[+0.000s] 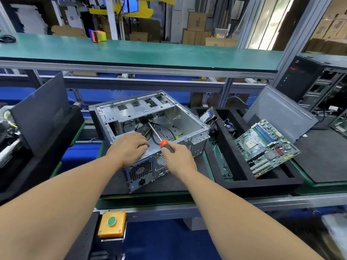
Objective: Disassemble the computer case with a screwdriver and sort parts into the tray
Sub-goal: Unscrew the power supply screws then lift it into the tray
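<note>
An open grey computer case (189,120) lies on its side on a black mat, its side panel off and loose cables inside. My left hand (129,147) rests on top of the power supply (140,170) at the case's near corner, fingers curled over its upper edge. My right hand (176,158) grips a screwdriver (156,133) by its orange and black handle; the metal shaft points up and away into the case among the cables. The black foam tray (231,166) to the right holds a green motherboard (266,147) leaning on its rim and a hard drive (207,114) at its far end.
A dark side panel (41,113) leans upright at the left. A grey panel (281,111) leans behind the tray, with another black case (309,81) at the far right. A yellow box with a green button (112,224) sits on the bench's front edge. A green shelf (150,53) runs overhead.
</note>
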